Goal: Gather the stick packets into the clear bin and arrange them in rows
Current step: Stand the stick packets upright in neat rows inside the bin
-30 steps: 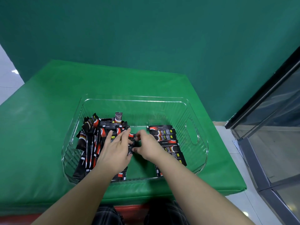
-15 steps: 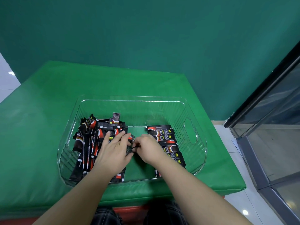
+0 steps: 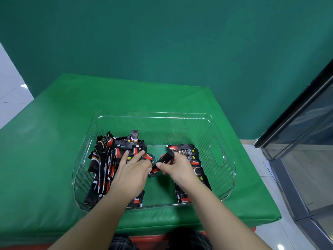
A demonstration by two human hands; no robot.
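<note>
Loose pile [image 3: 106, 159] sits left in the bin [image 3: 223, 188]. Left hand [image 3: 131, 175] rests flat-fingered on it. Right hand [image 3: 177, 167] pinches one packet [image 3: 163, 162]; should lay it flat, parallel, against the row [image 3: 191, 156] on the right.

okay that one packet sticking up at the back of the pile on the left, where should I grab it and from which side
Pinch the upright packet by its top end, coming down from above. That end stands free of the pile, while its lower part is buried among the other packets. The left hand is nearest; the right hand already holds a packet.
</note>
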